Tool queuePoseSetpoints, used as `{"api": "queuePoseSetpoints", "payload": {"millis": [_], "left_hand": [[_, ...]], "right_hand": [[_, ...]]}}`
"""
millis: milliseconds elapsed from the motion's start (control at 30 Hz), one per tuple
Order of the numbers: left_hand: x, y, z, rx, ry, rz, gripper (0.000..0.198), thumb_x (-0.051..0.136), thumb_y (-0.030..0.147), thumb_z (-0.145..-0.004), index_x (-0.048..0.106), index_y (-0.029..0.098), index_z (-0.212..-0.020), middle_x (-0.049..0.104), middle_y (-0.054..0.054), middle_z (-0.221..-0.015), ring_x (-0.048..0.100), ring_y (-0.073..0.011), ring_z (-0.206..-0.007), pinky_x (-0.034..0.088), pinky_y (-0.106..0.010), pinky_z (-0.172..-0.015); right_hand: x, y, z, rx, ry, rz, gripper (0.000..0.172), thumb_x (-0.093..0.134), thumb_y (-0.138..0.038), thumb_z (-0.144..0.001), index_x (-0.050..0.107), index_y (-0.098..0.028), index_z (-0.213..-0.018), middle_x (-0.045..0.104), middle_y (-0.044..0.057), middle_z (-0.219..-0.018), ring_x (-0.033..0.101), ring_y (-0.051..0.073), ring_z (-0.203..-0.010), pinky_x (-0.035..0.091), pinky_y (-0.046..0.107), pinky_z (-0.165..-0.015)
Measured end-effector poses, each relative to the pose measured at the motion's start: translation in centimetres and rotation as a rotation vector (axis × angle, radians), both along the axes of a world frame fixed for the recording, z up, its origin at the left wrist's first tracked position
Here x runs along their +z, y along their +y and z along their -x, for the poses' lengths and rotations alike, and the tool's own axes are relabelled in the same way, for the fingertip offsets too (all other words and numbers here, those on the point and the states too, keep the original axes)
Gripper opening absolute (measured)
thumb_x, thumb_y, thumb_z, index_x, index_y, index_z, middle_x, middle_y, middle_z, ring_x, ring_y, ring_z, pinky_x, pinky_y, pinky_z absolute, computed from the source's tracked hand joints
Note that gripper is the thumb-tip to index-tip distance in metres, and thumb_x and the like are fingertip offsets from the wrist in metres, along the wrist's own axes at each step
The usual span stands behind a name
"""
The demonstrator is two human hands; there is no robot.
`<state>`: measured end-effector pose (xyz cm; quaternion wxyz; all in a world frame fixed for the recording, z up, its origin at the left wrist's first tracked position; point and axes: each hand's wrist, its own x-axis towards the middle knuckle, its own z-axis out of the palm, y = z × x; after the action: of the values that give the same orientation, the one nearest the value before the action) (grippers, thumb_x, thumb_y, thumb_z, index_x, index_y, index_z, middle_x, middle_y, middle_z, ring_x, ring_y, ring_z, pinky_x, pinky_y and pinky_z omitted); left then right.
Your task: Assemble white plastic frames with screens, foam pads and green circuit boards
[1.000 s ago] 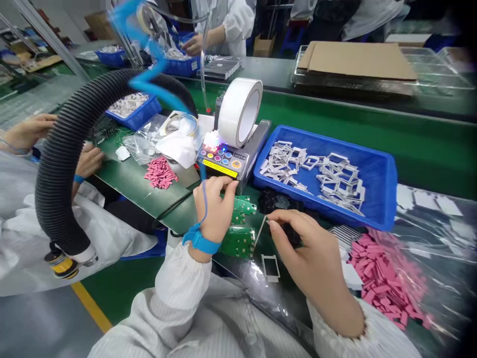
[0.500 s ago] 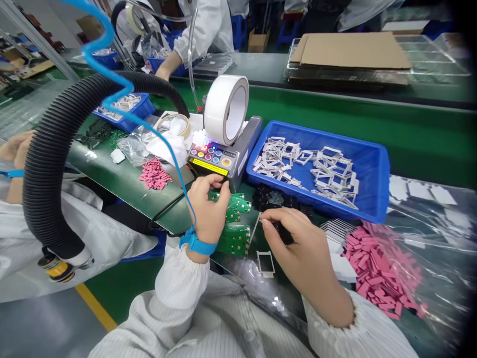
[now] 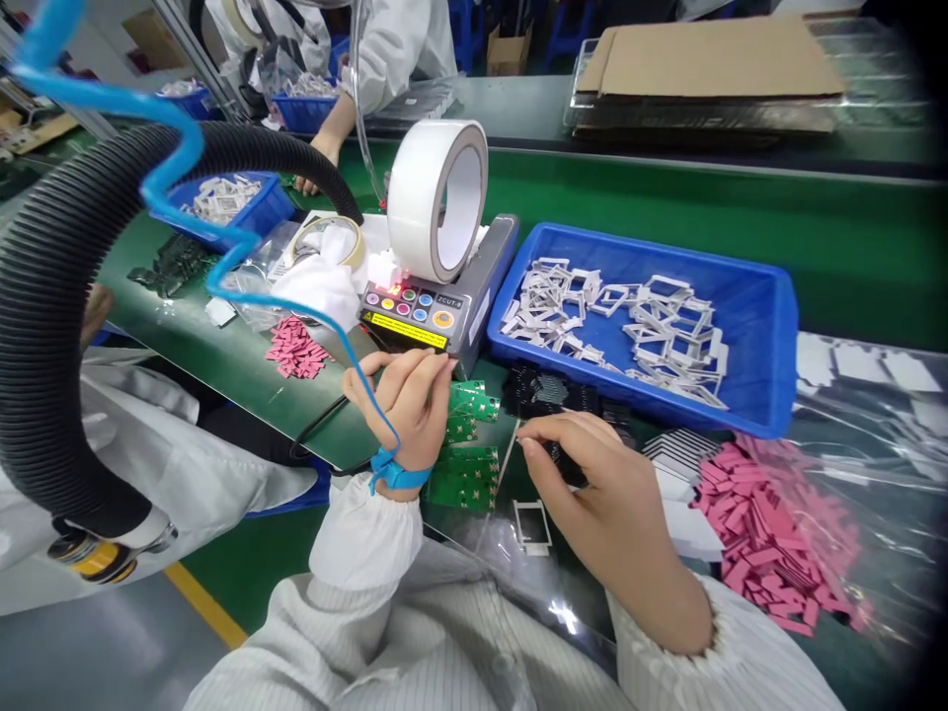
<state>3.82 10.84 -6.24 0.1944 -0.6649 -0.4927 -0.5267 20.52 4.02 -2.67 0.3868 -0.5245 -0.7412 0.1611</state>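
My left hand [image 3: 406, 400], a blue wrist strap [image 3: 400, 472] round its wrist, is closed at the front edge of the tape dispenser [image 3: 474, 321]. Its fingertips press together; anything between them is too small to make out. Thumb and forefinger of my right hand [image 3: 603, 494] pinch a thin pale stick [image 3: 508, 452], which slants down beside the green circuit boards [image 3: 463, 479]. A white rectangular frame [image 3: 532, 527] lies flat on the bench, left of my right hand. On the dispenser stands a wide roll of white tape [image 3: 415, 202].
Right of the dispenser, a blue bin [image 3: 777, 355] holds many white frames. Pink pieces [image 3: 762, 533] are heaped at the right, and black parts [image 3: 544, 392] lie before the bin. A black hose [image 3: 37, 326] and blue coiled cord [image 3: 237, 262] cross the left. A co-worker's hand [image 3: 322, 158] is beyond.
My left hand's fingers have drawn together at the dispenser's front edge. My right hand keeps its pinch almost unmoved. The view has shifted slightly, and the co-worker's hand beyond has come lower.
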Motion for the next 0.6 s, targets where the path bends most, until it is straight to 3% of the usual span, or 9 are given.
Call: {"api": "queuePoseSetpoints", "payload": {"millis": [367,600], "left_hand": [[-0.29,0.31,0.25,-0.009,0.012,-0.028,0.011,0.072,0.016,-0.070,0.070,0.023,-0.078,0.073,-0.002,-0.074,0.052,-0.0205,-0.082,0.042,-0.037,-0.077],[-0.25,0.13,0.31,0.013,0.002,0.040,0.007,0.069,0.019,-0.074,0.071,0.024,-0.078,0.073,-0.003,-0.075,0.051,-0.0213,-0.081,0.040,-0.039,-0.078]], "right_hand": [[-0.26,0.11,0.05,0.014,0.000,0.033,0.009,0.050,-0.014,-0.088,0.055,-0.021,-0.086,0.065,-0.002,-0.076,0.058,0.013,-0.071,0.043,0.031,-0.075],[-0.32,0.05,0.18,-0.003,-0.015,0.046,0.010,0.049,-0.015,-0.088,0.055,-0.022,-0.083,0.066,-0.001,-0.076,0.061,0.015,-0.070,0.043,0.034,-0.077]]}}
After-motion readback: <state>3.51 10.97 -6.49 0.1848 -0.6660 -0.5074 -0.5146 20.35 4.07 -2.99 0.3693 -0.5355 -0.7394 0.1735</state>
